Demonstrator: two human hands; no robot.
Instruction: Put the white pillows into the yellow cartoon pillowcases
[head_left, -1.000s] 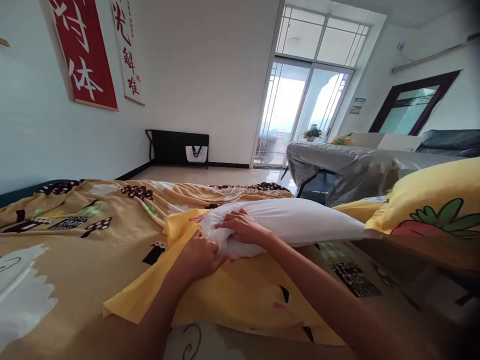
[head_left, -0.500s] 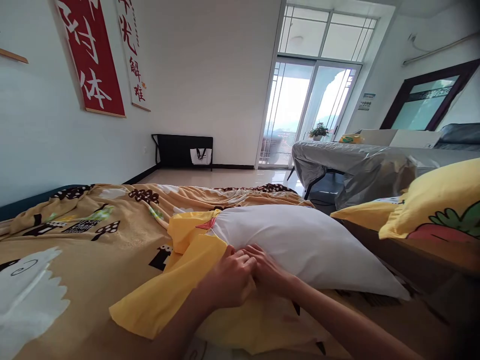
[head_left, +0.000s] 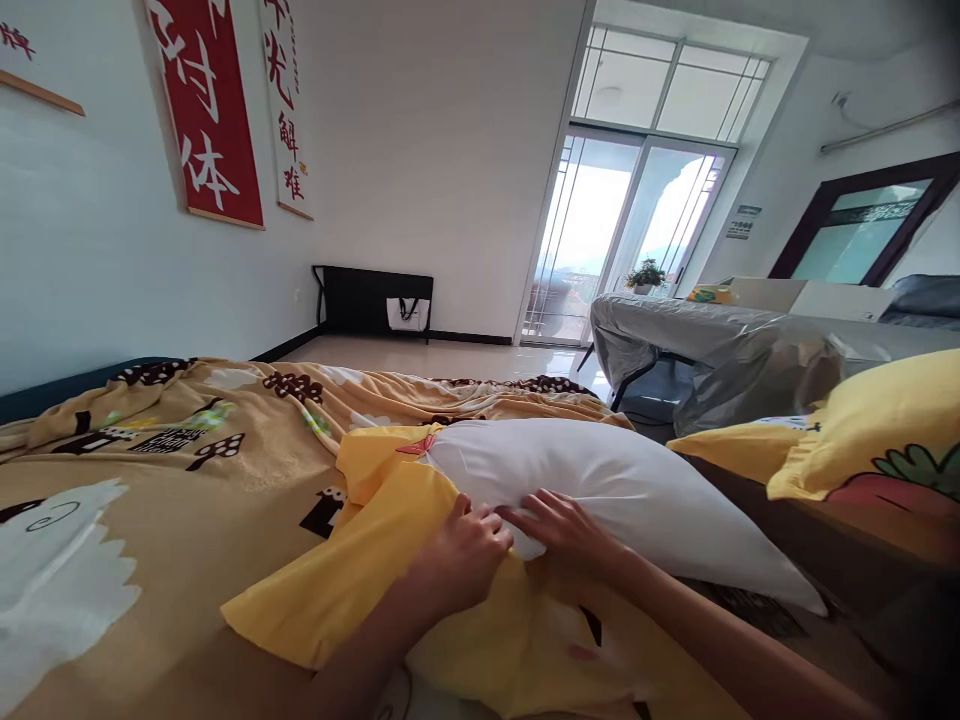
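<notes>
White, plump fabric pillow [head_left: 592,460], smoother than one second ago, lies partly over the yellow printed cloth pillowcase [head_left: 360,560]. Left hand [head_left: 466,560] pinches pillowcase edge; right hand [head_left: 566,530], now parted from it, touches pillow, grip I cannot tell. Covering seems partial.

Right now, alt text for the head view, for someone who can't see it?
A person's left hand grips a loose yellow pillowcase while the right hand touches a plump white pillow against it, on a patterned blanket. A yellow carrot-print pillow sits at picture right; glass doors stand behind.
</notes>
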